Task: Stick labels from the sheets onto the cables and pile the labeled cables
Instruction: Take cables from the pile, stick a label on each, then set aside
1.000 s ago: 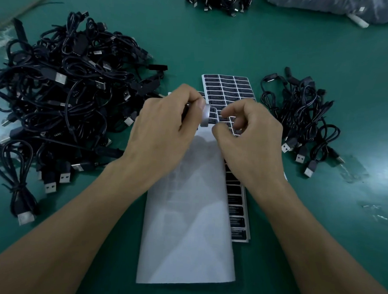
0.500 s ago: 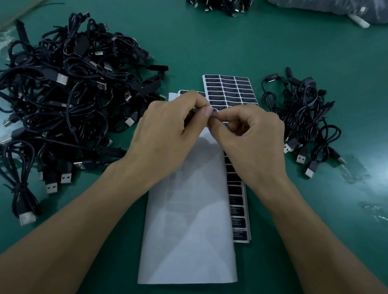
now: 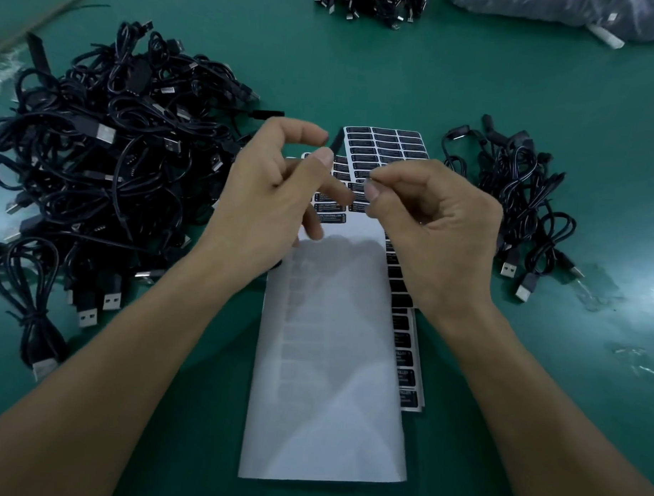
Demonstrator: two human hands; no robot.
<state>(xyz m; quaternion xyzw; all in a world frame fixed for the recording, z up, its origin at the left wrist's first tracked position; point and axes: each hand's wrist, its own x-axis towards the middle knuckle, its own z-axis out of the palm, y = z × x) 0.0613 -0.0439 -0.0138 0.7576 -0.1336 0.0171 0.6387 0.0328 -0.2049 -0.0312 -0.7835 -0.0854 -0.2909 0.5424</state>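
Main risk: the label point(image 3: 368, 181) is tiny, and only the thumb and index tips of the right hand point(image 3: 430, 229) are pinching it. It could curl onto itself or stick to skin before it reaches a cable. The left hand point(image 3: 260, 201) is loosely spread and grips nothing I can see. A dark bit just past its index tip may be a cable end, can't tell. Second risk: neither sheet is held down, so the next peel could drag one across the desk point(image 3: 361, 82). The top sheet point(image 3: 332, 359) is mostly bare white backing, with a few black labels left under the hands. The lower sheet point(image 3: 390, 146) shows full rows, black with pale print. There's a big tangled cable pile point(image 3: 98, 158) to the left and a small pile point(image 3: 516, 195) to the right: thin black leads, silver USB plugs. A loose toss could mix labeled with unlabeled.
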